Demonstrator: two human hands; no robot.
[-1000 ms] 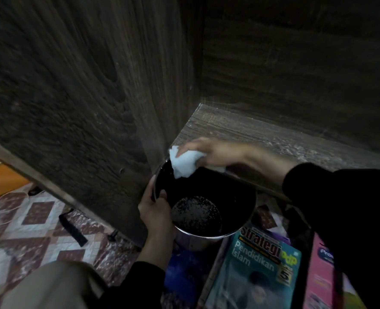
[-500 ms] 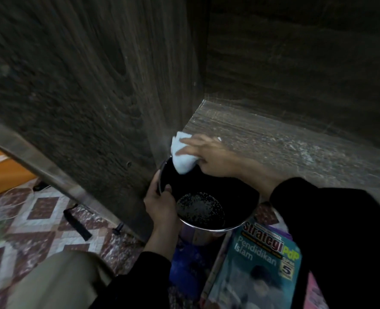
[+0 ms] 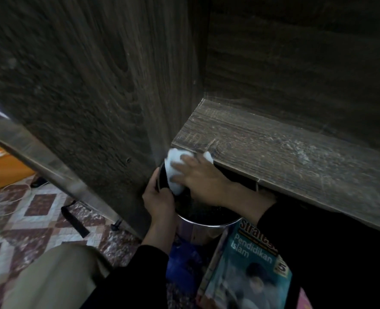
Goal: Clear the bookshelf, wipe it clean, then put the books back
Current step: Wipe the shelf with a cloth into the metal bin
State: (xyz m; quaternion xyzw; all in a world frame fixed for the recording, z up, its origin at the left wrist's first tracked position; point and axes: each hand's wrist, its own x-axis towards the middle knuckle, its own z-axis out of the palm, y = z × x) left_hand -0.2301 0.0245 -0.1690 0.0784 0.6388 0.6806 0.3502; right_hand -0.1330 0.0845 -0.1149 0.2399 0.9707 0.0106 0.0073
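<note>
While the right hand [image 3: 198, 177] is pressing a white cloth [image 3: 175, 170] onto the front lip of the shelf board [image 3: 273, 157], its fingers are lying spread and nearly straight over the fabric rather than bunching round it; the thumb is out of sight. Directly beneath, the left hand [image 3: 157, 197] is curling round the near-left rim of a metal bucket [image 3: 206, 220], holding it up under the board's edge. This looks like the wiping step, with dust probably being dragged off the corner into the bucket. Pale streaks are showing on the board up and to the right of the bucket, so the next move is likely calling for a longer sweep out that way, with the bucket sliding along below the lip to catch what falls. Just left of the bucket, the bookshelf's side panel [image 3: 84, 85] is crowding the left hand. Just below and right of the bucket, a teal book [image 3: 247, 270] is waiting on the tiled floor [image 3: 39, 208], close enough to catch stray dust. Well left of the bucket, a black strap [image 3: 74, 221] is lying on the tiles.
</note>
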